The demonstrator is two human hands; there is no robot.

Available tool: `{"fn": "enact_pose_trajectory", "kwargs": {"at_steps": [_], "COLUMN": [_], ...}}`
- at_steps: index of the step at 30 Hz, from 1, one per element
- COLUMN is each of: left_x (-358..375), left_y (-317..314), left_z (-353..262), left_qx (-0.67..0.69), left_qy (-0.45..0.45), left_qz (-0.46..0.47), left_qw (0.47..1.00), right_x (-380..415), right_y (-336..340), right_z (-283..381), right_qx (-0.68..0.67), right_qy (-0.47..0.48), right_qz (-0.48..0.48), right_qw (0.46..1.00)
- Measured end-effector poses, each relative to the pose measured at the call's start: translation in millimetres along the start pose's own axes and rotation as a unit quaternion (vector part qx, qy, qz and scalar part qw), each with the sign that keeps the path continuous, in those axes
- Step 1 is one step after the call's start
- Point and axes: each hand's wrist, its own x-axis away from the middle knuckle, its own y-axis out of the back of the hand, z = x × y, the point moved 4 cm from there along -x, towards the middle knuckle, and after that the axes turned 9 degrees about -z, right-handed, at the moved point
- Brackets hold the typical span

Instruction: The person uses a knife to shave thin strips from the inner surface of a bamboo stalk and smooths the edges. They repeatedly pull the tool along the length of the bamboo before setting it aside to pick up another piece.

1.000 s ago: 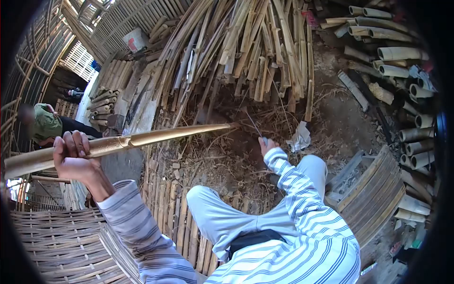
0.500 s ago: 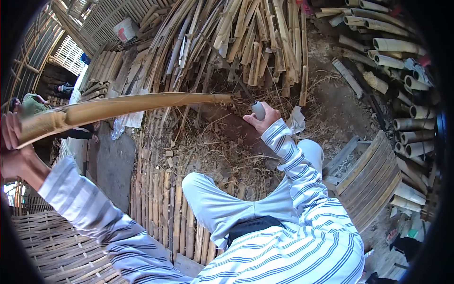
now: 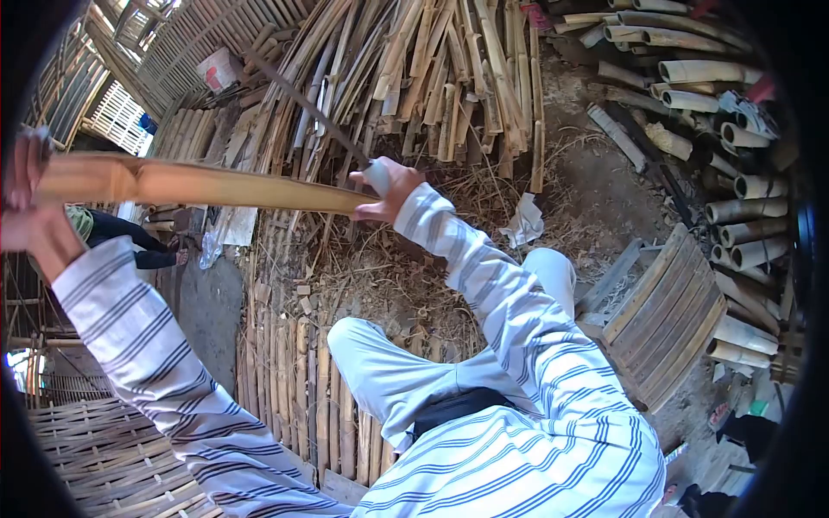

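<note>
A long bamboo strip point(image 3: 233, 186) stretches across the left half of the view, nearly level. My left hand point(image 3: 33, 203) is wrapped round its left end, somewhat blurred. At the other end, my right hand point(image 3: 390, 192) grips the pale grey handle of a long blade point(image 3: 298, 99), which points up and to the left. The thumb and a finger of my right hand are at the strip's right end; whether they press on it is hard to tell.
Split bamboo strips point(image 3: 466, 78) are heaped ahead, above shavings point(image 3: 389, 276) on the ground. Bamboo tubes point(image 3: 751, 233) and a slatted wooden piece point(image 3: 661, 319) lie right. Another person's legs point(image 3: 129, 237) show at left, near a white bucket point(image 3: 220, 71).
My right hand has moved left and up with the blade, from beyond the strip's end to beside it. The strip has turned, its left end higher and its right end lower.
</note>
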Motion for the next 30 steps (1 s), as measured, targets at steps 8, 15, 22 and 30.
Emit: {"fn": "enact_pose_trajectory", "kwargs": {"at_steps": [8, 15, 22, 30], "left_x": [-19.4, 153.5, 432.3, 503.3], "left_y": [-54.3, -59.1, -142.6, -77.6], "left_z": [62.1, 100.4, 168.0, 271.4], "left_qx": [-0.044, -0.436, -0.211, 0.277], "left_qy": [0.039, -0.077, 0.450, 0.509], "left_qz": [-0.129, -0.030, 0.182, -0.257], "left_qw": [0.990, 0.896, 0.848, 0.774], "right_x": [2.0, -21.0, -38.6, -18.5], "right_y": [-18.6, 13.7, 46.2, 30.2], "right_z": [-23.3, -29.0, -35.6, -8.3], "right_qx": [-0.071, -0.078, -0.227, -0.242], "right_qy": [-0.032, -0.093, -0.292, -0.319], "right_qz": [-0.030, -0.269, -0.288, -0.367], "right_qw": [0.997, 0.956, 0.883, 0.840]}}
